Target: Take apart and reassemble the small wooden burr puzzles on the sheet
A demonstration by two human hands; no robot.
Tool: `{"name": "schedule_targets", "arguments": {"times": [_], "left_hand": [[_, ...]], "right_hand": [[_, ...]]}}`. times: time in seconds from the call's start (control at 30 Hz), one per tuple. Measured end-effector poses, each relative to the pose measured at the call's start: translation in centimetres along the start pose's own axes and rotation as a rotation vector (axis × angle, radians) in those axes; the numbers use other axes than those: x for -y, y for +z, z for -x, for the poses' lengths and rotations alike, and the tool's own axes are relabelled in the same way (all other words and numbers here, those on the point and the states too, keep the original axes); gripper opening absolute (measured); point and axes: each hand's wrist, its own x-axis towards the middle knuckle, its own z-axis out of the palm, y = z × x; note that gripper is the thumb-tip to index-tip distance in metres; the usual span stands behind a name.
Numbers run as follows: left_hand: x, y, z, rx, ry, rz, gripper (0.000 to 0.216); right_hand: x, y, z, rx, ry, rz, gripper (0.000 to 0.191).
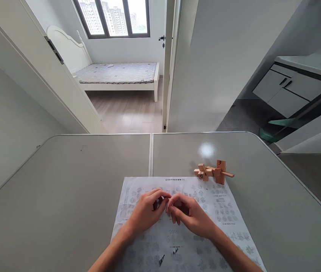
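My left hand (149,210) and my right hand (191,215) meet over the middle of a printed paper sheet (214,241), fingertips close together or touching. On the left, thumb and fingers curl toward each other around a dark hollow. The right hand's fingers are also bent in, thumb near the index finger. Whatever the fingers may hold is hidden. Beyond the right hand, at the sheet's far right corner, lies a wooden puzzle assembly (205,172) of small interlocked blocks, with a flat marked plate (220,172) and a thin rod sticking out rightward.
The sheet, with rows of small diagrams and two dark marks near its lower middle, lies on a grey table (64,196) with a seam (150,155). Past the table's far edge are a doorway, a bed (118,73) and a window. A low white cabinet (293,87) stands right.
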Motion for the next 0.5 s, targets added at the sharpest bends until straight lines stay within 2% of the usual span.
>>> {"name": "schedule_targets", "arguments": {"times": [0.5], "left_hand": [[0.06, 0.01, -0.05, -0.007, 0.004, 0.003, 0.019]], "right_hand": [[-0.21, -0.08, -0.08, -0.003, 0.005, -0.095, 0.029]]}}
